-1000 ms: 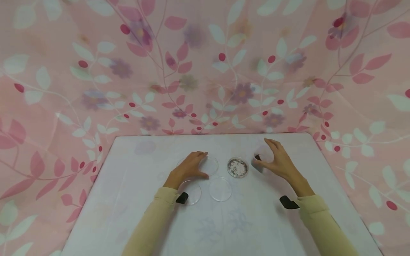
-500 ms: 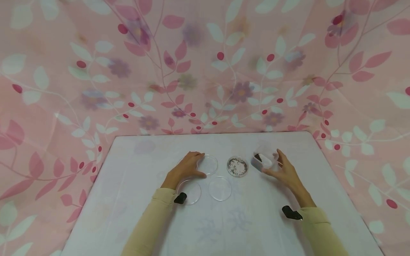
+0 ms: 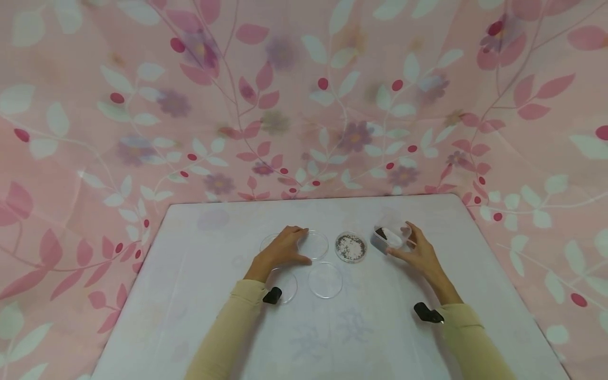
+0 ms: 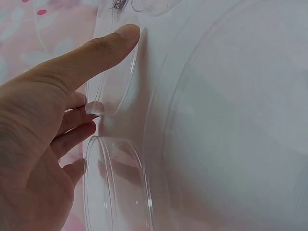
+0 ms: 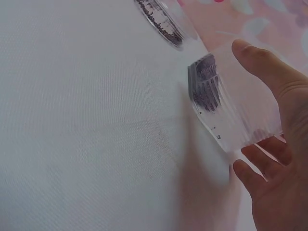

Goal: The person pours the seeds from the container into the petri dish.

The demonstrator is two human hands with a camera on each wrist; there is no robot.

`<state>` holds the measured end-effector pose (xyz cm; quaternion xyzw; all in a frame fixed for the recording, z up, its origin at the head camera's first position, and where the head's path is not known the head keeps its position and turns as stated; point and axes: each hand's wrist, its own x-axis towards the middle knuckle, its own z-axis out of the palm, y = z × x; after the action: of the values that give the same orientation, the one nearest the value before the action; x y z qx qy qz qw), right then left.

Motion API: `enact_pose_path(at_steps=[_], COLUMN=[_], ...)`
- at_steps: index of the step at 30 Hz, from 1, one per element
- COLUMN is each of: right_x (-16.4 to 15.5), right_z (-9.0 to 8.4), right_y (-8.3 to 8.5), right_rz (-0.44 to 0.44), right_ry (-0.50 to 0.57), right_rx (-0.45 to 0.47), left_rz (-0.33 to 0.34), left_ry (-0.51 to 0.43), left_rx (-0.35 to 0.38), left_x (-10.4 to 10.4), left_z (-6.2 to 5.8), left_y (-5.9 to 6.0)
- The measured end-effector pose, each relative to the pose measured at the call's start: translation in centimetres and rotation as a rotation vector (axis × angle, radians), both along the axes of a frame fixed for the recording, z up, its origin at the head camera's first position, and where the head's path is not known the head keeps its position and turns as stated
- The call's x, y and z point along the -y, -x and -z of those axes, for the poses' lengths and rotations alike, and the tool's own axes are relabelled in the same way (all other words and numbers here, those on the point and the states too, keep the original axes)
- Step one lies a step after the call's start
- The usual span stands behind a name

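My left hand [image 3: 277,252] holds a clear petri dish [image 3: 314,244] by its rim, thumb on the near side and fingers on the far side. In the left wrist view the thumb [image 4: 127,32] overlaps the edge of that dish. On the right, my right hand [image 3: 423,259] grips a small clear plastic box [image 3: 391,237] from its right side. Dark grains [image 5: 206,82] lie at one end of the box, beside whitish content. Between the hands stands a petri dish of white and dark grains [image 3: 351,247].
Nearer me are two more clear dishes, one at centre [image 3: 325,280] and a left one [image 3: 290,287] partly behind the wrist camera. Another dish [image 3: 268,240] shows behind my left hand. A floral pink cloth [image 3: 304,105] hangs behind the white table [image 3: 199,295].
My right hand has moved down and closed round the plastic box, which it partly covered before. The dish in my left hand has shifted slightly right with the hand.
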<state>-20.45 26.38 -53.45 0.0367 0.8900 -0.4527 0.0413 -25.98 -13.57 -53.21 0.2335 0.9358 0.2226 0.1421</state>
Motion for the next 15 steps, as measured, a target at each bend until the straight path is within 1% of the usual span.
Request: enact_pose_path(at_steps=[6,13,15], right_x=[0.33,0.70,0.77], right_z=[0.23,0.03,0.13], right_y=[0.36,0.48,0.48], right_rz=[-0.003,0.009,0.014], right_ry=[0.034,0.054,0.054], right_rx=[-0.013,0.003,0.010], left_rz=[-0.019,-0.023,-0.026], left_ry=[0.003,-0.039,-0.036], left_rx=[0.007,-0.035,-0.046], left_x=[-0.40,-0.72,-0.68], left_z=[0.16,0.28,0.44], left_y=[-0.05,-0.37,-0.50])
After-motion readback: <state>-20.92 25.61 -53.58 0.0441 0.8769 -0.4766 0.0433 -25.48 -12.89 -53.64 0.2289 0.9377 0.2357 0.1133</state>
